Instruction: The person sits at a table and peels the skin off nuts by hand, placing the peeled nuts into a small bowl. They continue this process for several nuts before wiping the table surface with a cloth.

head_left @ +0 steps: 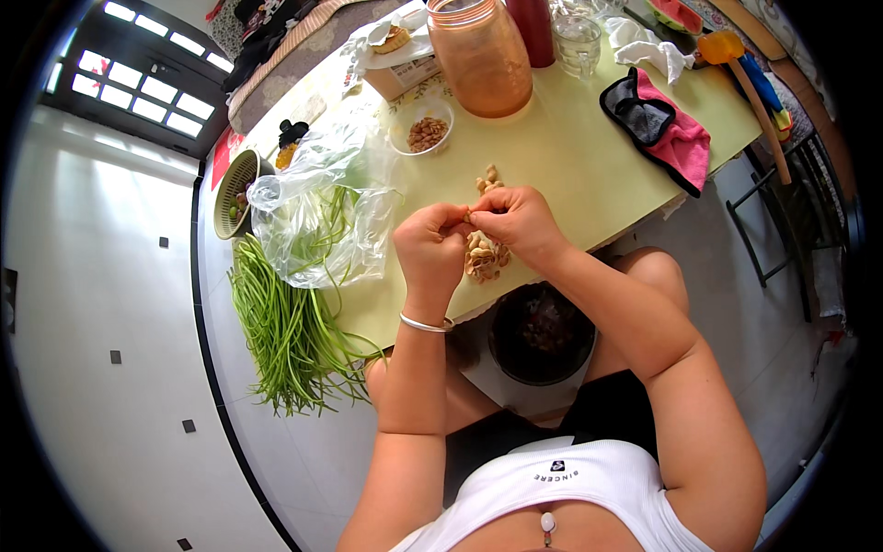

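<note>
Fingertips of my left hand [430, 241] and my right hand [522, 225] meet over the near part of the table, both pinching a small peanut [467, 218], mostly covered by the fingers. Just below them lies a pile of peanut shells [485, 258] close to the table's front edge. Beyond my right hand sit a few unshelled peanuts [489, 178]. A white bowl [397, 138] farther back holds reddish-brown peanut kernels [427, 134]. My left wrist wears a silver bangle [425, 324].
Green stalks [280, 322] and a clear plastic bag [303, 230] cover the table's left side. A large orange-tinted jar [480, 60] stands at the back, a glass mug [578, 51] beside it. A pink-grey cloth [670, 133] lies right. A dark bin [543, 363] stands below, between my knees.
</note>
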`<action>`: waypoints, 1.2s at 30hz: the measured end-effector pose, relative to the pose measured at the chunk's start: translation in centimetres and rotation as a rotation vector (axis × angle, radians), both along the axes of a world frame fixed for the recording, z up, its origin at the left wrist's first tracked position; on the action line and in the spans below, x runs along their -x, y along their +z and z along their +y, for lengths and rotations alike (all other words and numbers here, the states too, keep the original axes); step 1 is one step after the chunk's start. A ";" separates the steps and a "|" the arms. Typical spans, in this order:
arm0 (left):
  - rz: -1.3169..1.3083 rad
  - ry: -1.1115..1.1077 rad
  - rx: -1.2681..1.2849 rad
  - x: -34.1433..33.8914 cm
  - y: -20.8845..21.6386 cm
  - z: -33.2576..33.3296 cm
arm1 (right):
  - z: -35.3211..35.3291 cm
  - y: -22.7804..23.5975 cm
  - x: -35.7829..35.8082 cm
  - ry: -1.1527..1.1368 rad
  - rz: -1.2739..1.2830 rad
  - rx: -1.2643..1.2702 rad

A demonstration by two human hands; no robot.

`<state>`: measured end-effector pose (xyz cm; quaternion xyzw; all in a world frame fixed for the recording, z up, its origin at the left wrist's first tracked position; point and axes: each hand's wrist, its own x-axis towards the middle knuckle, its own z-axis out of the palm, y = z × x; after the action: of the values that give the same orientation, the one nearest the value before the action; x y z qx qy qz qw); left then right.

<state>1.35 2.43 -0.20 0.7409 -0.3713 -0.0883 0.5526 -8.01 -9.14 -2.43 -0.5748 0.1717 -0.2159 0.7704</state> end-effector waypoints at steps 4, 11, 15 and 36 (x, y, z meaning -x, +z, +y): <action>0.004 0.007 -0.016 0.1 -0.1 -0.1 | 0.2 -0.8 -0.4 -0.039 -0.004 0.035; 0.255 -0.073 -0.027 -0.6 1.3 0.2 | -0.5 0.1 -0.4 0.055 0.002 -0.221; 0.344 -0.105 -0.034 -1.2 1.6 0.7 | -0.5 -0.4 -0.6 0.091 -0.014 -0.238; 0.195 -0.086 -0.042 -0.6 1.4 0.6 | 0.3 -0.5 -0.4 0.006 0.039 -0.029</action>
<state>1.92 3.02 1.20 0.7236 -0.3452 -0.1914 0.5662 -7.60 -8.85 -2.91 -0.5681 0.1882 -0.1996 0.7759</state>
